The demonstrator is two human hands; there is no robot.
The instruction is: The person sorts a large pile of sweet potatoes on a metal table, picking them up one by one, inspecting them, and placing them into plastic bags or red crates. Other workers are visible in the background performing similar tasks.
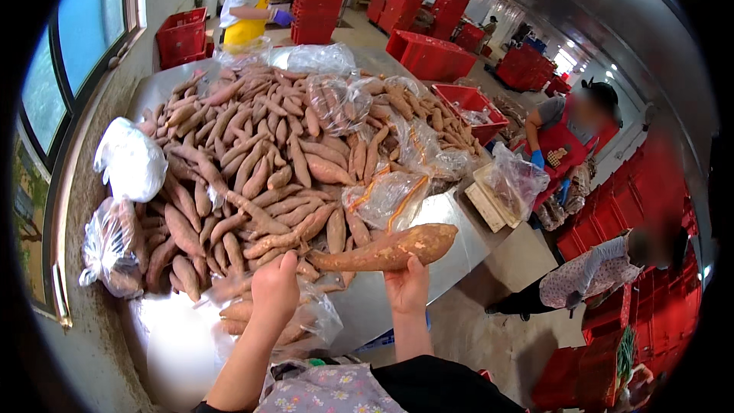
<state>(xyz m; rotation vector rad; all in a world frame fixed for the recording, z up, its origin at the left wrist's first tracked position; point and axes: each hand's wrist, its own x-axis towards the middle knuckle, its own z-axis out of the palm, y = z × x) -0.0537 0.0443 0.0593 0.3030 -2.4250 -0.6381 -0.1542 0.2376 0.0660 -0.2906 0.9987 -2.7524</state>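
A large, thick sweet potato (395, 246) is held up level above the near edge of a metal table (459, 235). My right hand (408, 287) grips it from below near its thick end, the thumb on its near side. My left hand (276, 287) is closed at its thin, tapering tail; the fingertips are hidden. Beyond both hands spreads a heap of sweet potatoes (258, 155) of many sizes. Under my left forearm lies a clear plastic bag (309, 315) with sweet potatoes in it. Another clear bag (390, 201) with orange stripes rests on the heap.
Left, by the window wall, sit a white plastic bag (131, 158) and a tied bag of sweet potatoes (114, 246). A shallow box (490, 198) stands at the table's right edge. Co-workers (246, 6) stand around. Red crates (430, 56) are stacked behind and at right.
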